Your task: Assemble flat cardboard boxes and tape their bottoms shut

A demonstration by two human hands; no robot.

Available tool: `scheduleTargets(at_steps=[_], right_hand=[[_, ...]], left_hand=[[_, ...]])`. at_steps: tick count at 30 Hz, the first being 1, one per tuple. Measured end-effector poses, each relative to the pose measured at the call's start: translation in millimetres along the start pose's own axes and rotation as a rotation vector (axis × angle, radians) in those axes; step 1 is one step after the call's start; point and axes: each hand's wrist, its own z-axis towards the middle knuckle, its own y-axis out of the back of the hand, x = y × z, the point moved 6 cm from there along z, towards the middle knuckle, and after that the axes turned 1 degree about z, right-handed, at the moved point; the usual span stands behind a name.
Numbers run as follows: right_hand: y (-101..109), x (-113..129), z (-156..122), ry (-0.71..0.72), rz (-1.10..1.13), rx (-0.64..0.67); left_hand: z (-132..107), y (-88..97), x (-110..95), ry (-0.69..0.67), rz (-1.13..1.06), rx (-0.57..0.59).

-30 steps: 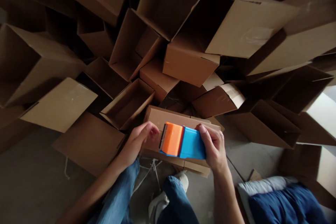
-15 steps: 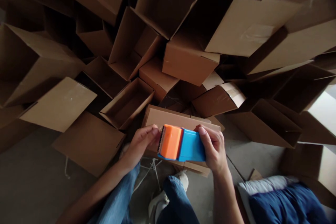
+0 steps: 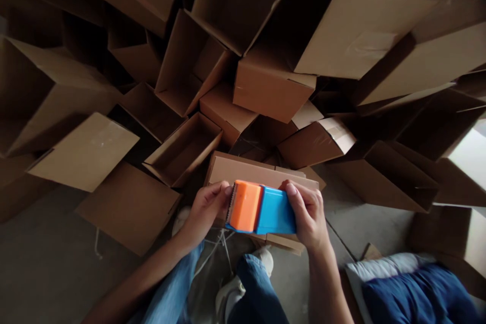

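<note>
A tape dispenser point(image 3: 246, 207) with an orange front, a toothed cutting edge and a blue body is held level over a flattened cardboard stack. My right hand point(image 3: 309, 212) grips its blue end, thumb on top. At the toothed edge, the fingers of my left hand point(image 3: 208, 207) are pinched together; what lies between them, if anything, is too small to make out. Under the dispenser the cardboard stack point(image 3: 261, 169) shows its upper face and a lower edge, with its middle hidden by the tool and my hands.
Open cardboard boxes point(image 3: 184, 149) lie heaped ahead and to both sides. At the lower right is a dark blue cushion or cloth point(image 3: 417, 293). White string point(image 3: 218, 245) hangs by my legs, above the concrete floor point(image 3: 288, 283).
Both hands and the tape dispenser stay almost in place, with only a slight shift left. The left fingers remain pinched at the toothed edge.
</note>
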Motion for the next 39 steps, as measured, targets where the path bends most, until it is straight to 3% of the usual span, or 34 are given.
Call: scheduleTargets(at_steps=[10, 27, 39], right_hand=[[0, 1, -1, -0.001, 0.008, 0.012], [0, 1, -1, -0.005, 0.016, 0.042], [-1, 3, 0, 0.014, 0.019, 0.043]], left_hand=[[1, -1.6, -5, -0.019, 0.012, -0.029], [2, 7.1, 6, 0.023, 0.066, -0.111], [1, 2.8, -6, -0.024, 0.117, -0.118]])
